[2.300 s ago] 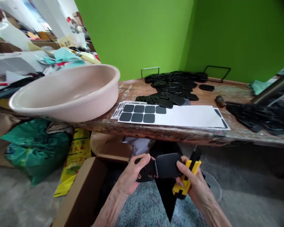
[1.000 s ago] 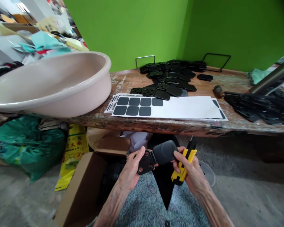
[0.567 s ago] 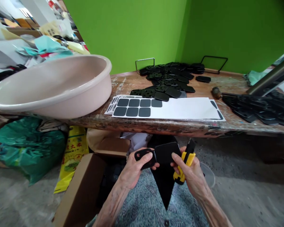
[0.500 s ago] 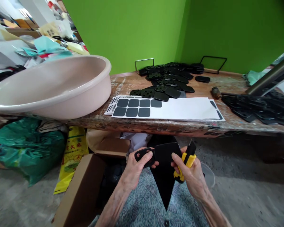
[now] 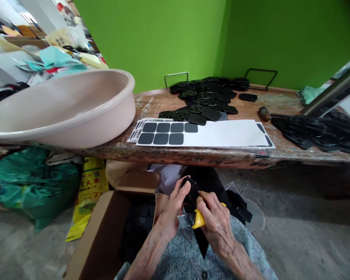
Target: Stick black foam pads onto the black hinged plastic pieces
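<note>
My left hand [image 5: 172, 206] is closed around a black plate [image 5: 191, 189] with rounded corners, its thumb pressed on the upper side. My right hand [image 5: 217, 219] wraps a yellow utility knife [image 5: 198, 220], whose blade end points left below the plate. The fingers of this hand also meet the plate's right side, but the exact contact is hidden. Both hands are over my lap, in front of the bench edge. On the bench lies a white sheet [image 5: 221, 134] with dark rounded-square stickers [image 5: 161, 139] at its left end.
Black plates [image 5: 207, 102] are heaped behind the sheet, with more black pieces [image 5: 323, 132] at right. A pink basin [image 5: 113, 105] occupies the bench's left. Below are a cardboard box [image 5: 90, 229], a green bag [image 5: 35, 182] and a clear container [image 5: 259, 216] holding black pieces.
My hands have come together and the black plate has turned edge-on. The knife has swung from pointing up to pointing left. The clear container at right is less covered.
</note>
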Available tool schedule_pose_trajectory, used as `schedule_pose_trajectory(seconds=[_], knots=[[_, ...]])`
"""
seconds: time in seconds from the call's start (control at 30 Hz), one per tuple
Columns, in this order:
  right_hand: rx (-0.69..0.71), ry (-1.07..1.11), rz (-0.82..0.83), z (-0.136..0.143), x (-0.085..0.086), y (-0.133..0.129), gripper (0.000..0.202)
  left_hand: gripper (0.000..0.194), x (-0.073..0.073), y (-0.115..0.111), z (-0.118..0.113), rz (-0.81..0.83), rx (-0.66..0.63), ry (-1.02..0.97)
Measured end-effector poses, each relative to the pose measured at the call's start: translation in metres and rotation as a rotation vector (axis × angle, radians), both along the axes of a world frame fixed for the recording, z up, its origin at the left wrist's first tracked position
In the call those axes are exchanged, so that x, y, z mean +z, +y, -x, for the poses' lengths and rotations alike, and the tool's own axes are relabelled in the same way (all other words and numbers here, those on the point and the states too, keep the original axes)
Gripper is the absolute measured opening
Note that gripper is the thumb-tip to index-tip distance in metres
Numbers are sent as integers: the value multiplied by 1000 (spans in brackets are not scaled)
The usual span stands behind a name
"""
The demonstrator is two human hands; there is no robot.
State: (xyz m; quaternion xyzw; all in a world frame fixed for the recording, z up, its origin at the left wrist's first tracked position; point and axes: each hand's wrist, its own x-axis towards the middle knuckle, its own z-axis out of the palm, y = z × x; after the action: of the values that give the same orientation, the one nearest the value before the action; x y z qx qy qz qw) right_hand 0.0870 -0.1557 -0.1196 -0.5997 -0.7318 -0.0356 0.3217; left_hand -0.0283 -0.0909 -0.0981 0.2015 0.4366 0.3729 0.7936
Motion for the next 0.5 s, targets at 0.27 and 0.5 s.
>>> schedule_pose_trajectory(seconds=[0.27, 0.5], knots=[[-71, 762, 326, -2, -3, -4, 43, 25, -1, 12, 23, -85, -29, -10], [-108, 1386, 658, 1, 12, 9, 39, 37, 9, 6, 17, -115, -87, -100]])
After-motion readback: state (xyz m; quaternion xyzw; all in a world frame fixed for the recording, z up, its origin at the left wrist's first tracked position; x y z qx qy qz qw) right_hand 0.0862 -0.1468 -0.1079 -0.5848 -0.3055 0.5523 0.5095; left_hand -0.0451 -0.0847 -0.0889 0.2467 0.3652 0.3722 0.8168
